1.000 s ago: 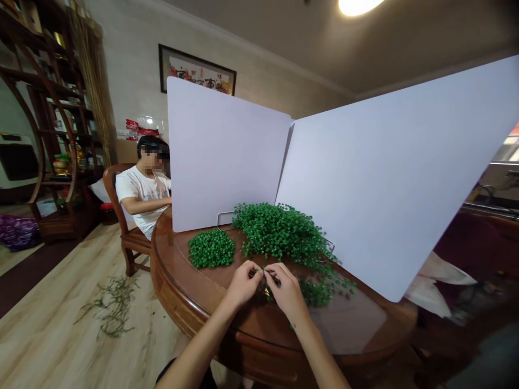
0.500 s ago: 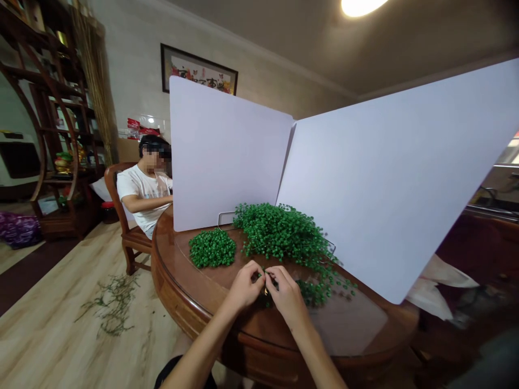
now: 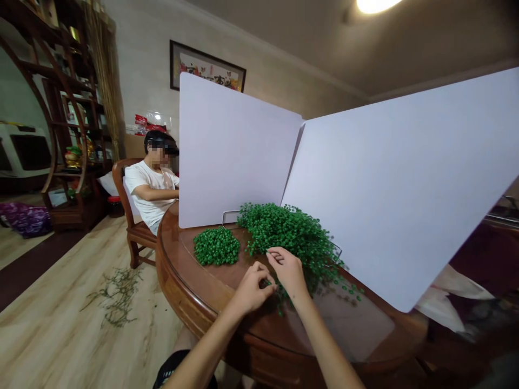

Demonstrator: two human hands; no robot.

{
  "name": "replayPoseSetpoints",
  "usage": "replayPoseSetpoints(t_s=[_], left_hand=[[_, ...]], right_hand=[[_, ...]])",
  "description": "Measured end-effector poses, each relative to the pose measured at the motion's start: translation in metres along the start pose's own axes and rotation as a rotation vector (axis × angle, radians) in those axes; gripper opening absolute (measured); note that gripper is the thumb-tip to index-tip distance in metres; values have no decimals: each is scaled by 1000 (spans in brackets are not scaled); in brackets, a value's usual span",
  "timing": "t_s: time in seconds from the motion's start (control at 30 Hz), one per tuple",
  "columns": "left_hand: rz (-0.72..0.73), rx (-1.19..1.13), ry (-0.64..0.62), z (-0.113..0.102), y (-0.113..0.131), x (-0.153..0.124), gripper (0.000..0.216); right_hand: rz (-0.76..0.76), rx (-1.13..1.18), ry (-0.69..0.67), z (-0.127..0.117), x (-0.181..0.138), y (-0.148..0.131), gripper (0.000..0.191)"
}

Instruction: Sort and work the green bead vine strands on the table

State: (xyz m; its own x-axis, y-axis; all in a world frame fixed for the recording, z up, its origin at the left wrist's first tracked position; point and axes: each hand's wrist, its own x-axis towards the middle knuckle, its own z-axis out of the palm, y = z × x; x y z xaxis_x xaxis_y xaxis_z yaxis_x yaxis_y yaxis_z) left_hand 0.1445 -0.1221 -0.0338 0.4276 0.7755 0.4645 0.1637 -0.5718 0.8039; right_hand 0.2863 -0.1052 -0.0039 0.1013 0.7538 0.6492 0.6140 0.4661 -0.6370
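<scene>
A large heap of green sprigs with small round bead-like heads [image 3: 284,229] lies on the brown round table [image 3: 214,275]. A smaller pile of loose green round pieces [image 3: 217,246] sits to its left. Near the table's front edge, my left hand [image 3: 253,289] is closed in a pinch around a green sprig [image 3: 266,282], mostly hidden by the fingers. My right hand [image 3: 287,270] is just beyond it, at the front of the large heap. Its thumb and fingertips are pinched together, and anything between them is too small to make out.
Two tall white panels [image 3: 239,156] stand upright behind the heap, with wire stands [image 3: 230,212] at their feet. A person in a white shirt [image 3: 152,186] sits on a wooden chair beyond the left panel. Thin green stems [image 3: 115,294] lie scattered on the floor.
My hands, fingertips together before, have come apart. The right hand has moved forward towards the large heap, while the left stays near the table's front. The view has shifted slightly.
</scene>
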Motion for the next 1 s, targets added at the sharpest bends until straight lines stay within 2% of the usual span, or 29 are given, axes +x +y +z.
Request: replayPoseSetpoints(t_s=[0.17, 0.3, 0.43, 0.57, 0.67, 0.73, 0.93, 1.0], left_hand=[[-10, 44, 47, -4, 6, -4, 11], [-102, 93, 110, -5, 10, -5, 15], [-134, 73, 166, -5, 11, -4, 14], [-165, 35, 247, -6, 8, -3, 15], [-208, 2, 291, -5, 1, -2, 20], [-212, -21, 313, -5, -2, -1, 21], [-208, -33, 399, -9, 4, -2, 21], [-212, 12, 446, -11, 8, -3, 18]], right_hand=[[142, 250, -144, 39, 27, -26, 20], [198, 470, -284, 48, 41, -26, 31], [205, 500, -242, 30, 36, -5, 40], [182, 432, -268, 1, 15, 14, 43], [111, 280, -159, -17, -6, 15, 41], [65, 204, -137, -26, -20, 11, 40], [-168, 24, -416, -38, -44, 7, 31], [-222, -57, -451, -38, -45, 11, 30]])
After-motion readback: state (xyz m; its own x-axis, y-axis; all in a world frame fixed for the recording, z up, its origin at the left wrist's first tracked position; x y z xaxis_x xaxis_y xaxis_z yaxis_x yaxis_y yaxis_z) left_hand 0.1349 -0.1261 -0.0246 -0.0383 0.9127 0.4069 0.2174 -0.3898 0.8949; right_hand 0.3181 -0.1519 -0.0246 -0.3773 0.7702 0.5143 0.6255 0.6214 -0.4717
